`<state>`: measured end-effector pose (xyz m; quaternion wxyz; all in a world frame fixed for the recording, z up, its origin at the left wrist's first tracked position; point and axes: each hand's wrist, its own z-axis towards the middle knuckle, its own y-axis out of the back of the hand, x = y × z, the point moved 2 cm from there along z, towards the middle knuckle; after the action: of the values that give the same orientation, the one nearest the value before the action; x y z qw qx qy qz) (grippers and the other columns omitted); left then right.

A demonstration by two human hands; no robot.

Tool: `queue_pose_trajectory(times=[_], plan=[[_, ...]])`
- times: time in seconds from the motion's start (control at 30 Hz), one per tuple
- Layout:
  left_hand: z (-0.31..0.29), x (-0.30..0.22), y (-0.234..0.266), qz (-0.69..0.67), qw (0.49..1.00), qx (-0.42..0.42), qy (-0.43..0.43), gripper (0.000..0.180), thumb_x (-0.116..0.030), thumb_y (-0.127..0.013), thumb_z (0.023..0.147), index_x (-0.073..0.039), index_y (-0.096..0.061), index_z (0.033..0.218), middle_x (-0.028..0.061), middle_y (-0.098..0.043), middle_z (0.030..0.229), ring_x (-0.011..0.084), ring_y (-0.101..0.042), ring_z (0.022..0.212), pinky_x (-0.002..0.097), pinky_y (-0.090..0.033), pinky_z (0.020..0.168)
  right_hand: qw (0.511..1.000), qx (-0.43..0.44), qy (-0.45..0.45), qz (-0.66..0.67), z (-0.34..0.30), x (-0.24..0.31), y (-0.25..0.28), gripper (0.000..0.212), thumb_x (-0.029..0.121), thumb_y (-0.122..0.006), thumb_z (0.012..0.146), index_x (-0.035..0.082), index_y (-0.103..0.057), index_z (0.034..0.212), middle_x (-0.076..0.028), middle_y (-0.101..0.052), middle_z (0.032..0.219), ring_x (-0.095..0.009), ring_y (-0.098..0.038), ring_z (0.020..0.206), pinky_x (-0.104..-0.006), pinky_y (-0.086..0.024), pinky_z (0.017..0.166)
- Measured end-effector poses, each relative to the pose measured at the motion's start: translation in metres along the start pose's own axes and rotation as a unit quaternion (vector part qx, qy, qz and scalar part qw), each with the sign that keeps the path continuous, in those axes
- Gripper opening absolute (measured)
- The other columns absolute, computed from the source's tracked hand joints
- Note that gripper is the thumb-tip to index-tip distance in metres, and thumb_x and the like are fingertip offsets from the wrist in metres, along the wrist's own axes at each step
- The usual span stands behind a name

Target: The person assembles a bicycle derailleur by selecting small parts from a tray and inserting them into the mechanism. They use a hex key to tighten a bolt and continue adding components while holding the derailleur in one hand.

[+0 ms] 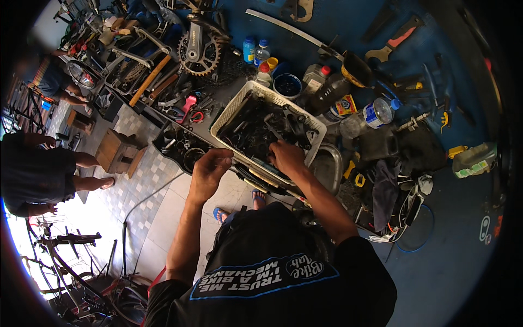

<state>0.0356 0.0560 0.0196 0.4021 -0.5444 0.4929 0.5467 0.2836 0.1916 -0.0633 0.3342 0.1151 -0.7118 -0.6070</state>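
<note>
In front of me a cream plastic basket (229,111) holds a jumble of dark metal bike parts (261,125). My right hand (287,158) reaches over its near right side, fingers bent down among the parts; what they grip, if anything, is hidden. Just outside the near left corner, my left hand (210,171) is raised with its fingers curled and their tips close to the thumb. Anything between them is too small to make out. Beneath that hand, a black tray (169,147) contains round metal rings and fittings.
A chainring with crank arm (193,52) stands back left, near a red-handled tool (188,106). Bottles, a dark blue tub (287,84) and a clear jar (378,113) crowd behind the basket. Tools hang on the blue wall. Two other people stand left, near a wooden stool (117,152).
</note>
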Motion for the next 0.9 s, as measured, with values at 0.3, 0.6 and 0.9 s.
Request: queue_pose_trajectory(times=[0.3, 0.6, 0.9], plan=[[-0.008, 0.008, -0.005, -0.050, 0.998, -0.014, 0.024, 0.027, -0.021, -0.071, 0.103, 0.001, -0.071, 0.120, 0.0065, -0.075, 0.111, 0.0137, -0.068, 0.093, 0.0300, -0.054, 0.083, 0.970, -0.132, -0.132, 0.158, -0.002, -0.037, 0.049, 0.025, 0.013, -0.071, 0.093, 0.012, -0.066, 0.117, -0.017, -0.073, 0.102, -0.041, -0.072, 0.090, -0.0507, -0.056, 0.074], [-0.009, 0.011, -0.005, -0.077, 0.997, -0.015, 0.029, 0.026, -0.020, -0.071, 0.103, -0.001, -0.071, 0.121, 0.0060, -0.076, 0.112, 0.0130, -0.068, 0.093, 0.0291, -0.054, 0.081, 0.969, -0.041, -0.230, -0.078, 0.027, -0.069, 0.068, 0.031, 0.028, -0.072, 0.097, 0.001, -0.077, 0.110, -0.022, -0.073, 0.108, -0.039, -0.075, 0.095, -0.0492, -0.061, 0.083], [-0.008, 0.007, 0.001, -0.107, 0.994, -0.006, 0.014, 0.027, -0.023, -0.071, 0.104, -0.001, -0.071, 0.120, 0.0050, -0.075, 0.109, 0.0117, -0.068, 0.091, 0.0286, -0.054, 0.080, 0.969, 0.028, -0.240, -0.047, 0.040, -0.086, 0.055, 0.046, 0.045, -0.079, 0.094, 0.000, -0.074, 0.094, -0.019, -0.074, 0.086, -0.036, -0.073, 0.083, -0.0492, -0.053, 0.075]])
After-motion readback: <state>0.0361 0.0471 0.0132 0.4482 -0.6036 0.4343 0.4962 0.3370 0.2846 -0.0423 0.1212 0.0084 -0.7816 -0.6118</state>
